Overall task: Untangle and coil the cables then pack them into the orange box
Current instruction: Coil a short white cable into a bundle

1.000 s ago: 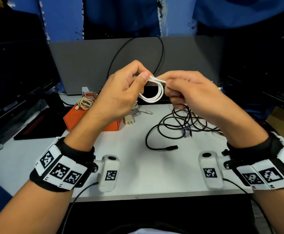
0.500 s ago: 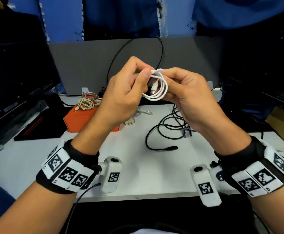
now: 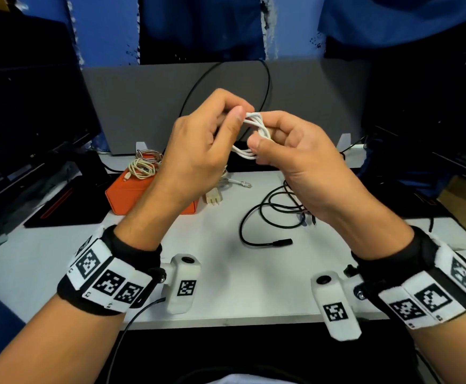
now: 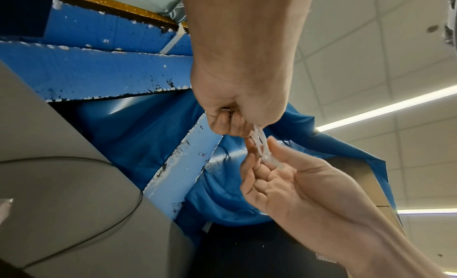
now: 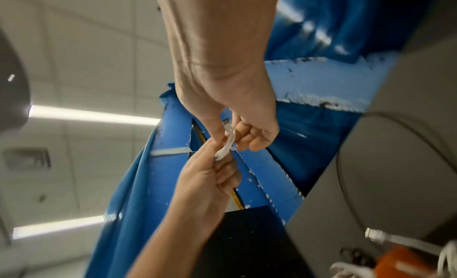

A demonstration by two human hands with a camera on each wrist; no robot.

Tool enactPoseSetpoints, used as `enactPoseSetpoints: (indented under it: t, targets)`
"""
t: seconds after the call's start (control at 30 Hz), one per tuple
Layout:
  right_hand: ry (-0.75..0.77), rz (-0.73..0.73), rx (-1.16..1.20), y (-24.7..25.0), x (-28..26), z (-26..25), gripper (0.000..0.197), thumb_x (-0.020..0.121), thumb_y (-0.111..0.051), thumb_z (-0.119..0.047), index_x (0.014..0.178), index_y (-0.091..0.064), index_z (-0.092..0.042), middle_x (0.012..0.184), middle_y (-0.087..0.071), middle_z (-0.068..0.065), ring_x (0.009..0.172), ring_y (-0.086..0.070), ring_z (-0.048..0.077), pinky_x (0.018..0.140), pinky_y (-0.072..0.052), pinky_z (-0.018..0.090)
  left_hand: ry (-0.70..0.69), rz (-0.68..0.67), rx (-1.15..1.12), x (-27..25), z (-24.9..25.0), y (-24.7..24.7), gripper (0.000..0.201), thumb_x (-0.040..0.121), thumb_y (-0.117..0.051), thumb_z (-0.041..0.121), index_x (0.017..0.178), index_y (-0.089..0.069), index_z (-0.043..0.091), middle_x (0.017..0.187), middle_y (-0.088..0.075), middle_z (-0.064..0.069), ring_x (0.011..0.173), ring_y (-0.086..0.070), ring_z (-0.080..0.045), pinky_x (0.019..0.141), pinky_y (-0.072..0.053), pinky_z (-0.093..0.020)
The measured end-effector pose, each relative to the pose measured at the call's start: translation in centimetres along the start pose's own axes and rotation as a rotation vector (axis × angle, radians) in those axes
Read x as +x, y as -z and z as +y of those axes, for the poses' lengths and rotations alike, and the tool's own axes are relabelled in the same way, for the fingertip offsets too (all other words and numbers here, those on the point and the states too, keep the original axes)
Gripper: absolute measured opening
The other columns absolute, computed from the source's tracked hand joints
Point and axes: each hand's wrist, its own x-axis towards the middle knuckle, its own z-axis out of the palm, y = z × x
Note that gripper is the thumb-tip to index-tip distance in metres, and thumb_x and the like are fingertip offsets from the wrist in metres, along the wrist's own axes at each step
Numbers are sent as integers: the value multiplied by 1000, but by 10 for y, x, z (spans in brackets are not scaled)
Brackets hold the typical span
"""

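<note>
both hands meet above the white table (image 3: 254, 278) — the left hand (image 3: 198, 151) and right hand (image 3: 298, 162) each pinch one side of a small coiled white cable (image 3: 250, 134) between thumb and curled fingers. below the right hand lies a loose tangled black cable (image 3: 265, 214); beyond the left hand sits the orange rectangular box (image 3: 132, 192) — beige coiled cables (image 3: 142, 167) on top.

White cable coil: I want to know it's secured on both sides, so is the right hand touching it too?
Touching. The head view shows the right hand pinching the white cable coil, thumb over its strands, opposite the left hand.
</note>
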Motion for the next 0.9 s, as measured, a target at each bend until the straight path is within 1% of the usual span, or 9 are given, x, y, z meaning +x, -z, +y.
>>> enactPoseSetpoints:
  t: [0.07,0.13,0.2,0.37,0.5,0.57,0.63,0.77,0.9]
  targets:
    - [126,18,-290,4,-1,1,28,101,-62,-10,129,-67,-13,101,-76,-9,96,-72,4,87,-56,27,30,8,-28,2,-1,0,21,108,-47,21,107,-66,12,77,-64,9,70,-59,-5,61,-44,-21]
    - [182,14,-449,6,-1,2,31,104,-58,-15,133,-66,-23,102,-77,-4,93,-75,11,86,-60,34,66,-3,-95,3,-4,0,22,109,-47,23,105,-66,14,76,-64,-2,66,-57,-9,60,-44,-29]
    - [153,-21,-347,9,1,0,31,107,-53,-11,133,-66,-20,98,-77,1,84,-77,18,81,-62,33,130,-29,-251,6,-9,0,23,109,-46,25,104,-67,17,71,-60,-12,60,-52,-16,56,-41,-35]
    - [59,-85,-19,17,4,-8,25,107,-50,-10,125,-68,-10,94,-78,8,86,-78,23,76,-61,25,313,-171,-682,8,-14,0,29,110,-42,25,105,-70,17,60,-38,4,48,-28,-10,47,-22,-27]
    - [78,19,-53,18,6,-4,19,106,-55,-9,118,-70,-9,91,-78,12,79,-78,26,71,-61,27,188,-193,-383,5,-11,2,23,107,-51,32,122,-61,18,65,-56,11,56,-43,-9,54,-34,-29]
    - [117,85,-119,18,8,-2,18,106,-56,-10,116,-70,-11,92,-78,13,76,-78,26,71,-62,31,143,-197,-259,3,-9,4,31,101,-61,37,127,-57,22,86,-71,11,70,-58,-5,67,-46,-29]
    - [141,134,-158,17,7,-1,17,106,-56,-12,114,-70,-14,89,-79,8,76,-78,25,72,-63,34,105,-187,-139,3,-10,6,40,94,-70,40,130,-59,25,99,-70,11,83,-63,-4,78,-51,-27]
    - [123,136,-122,18,7,1,19,106,-55,-12,120,-68,-11,93,-80,6,84,-79,22,76,-62,32,59,-170,6,4,-12,6,49,94,-72,34,140,-60,23,98,-69,11,87,-66,-8,84,-54,-23]
    - [65,13,-14,19,7,2,21,106,-55,-11,124,-64,-14,103,-80,3,97,-77,21,86,-60,30,72,-120,20,5,-20,5,51,98,-67,34,146,-55,24,101,-70,1,84,-69,-17,87,-56,-40]
